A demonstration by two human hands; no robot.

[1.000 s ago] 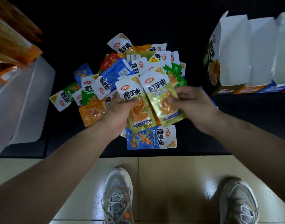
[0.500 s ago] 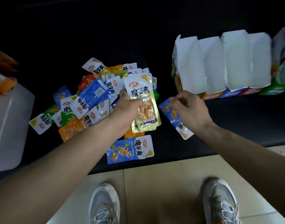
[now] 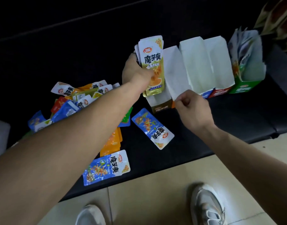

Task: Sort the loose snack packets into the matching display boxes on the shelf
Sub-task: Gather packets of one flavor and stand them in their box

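Gripping shiny gold snack packets (image 3: pixel 153 62) in the left hand (image 3: pixel 136 73), over the gold cardboard box (image 3: pixel 162 108) (first in its row), right hand (image 3: pixel 193 109) pinching a white box flap (image 3: pixel 175 75).

One camera sits on the person's head, looking forward and down, close above the fingers (image 3: pixel 182 101) and shelf (image 3: pixel 237 120).

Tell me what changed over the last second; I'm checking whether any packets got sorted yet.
The left hand carried its gold packets right from the pile to above the gold box. The right hand let go of the blue packet, now lying on the shelf, and pinches the box's white flap. The pile stayed.
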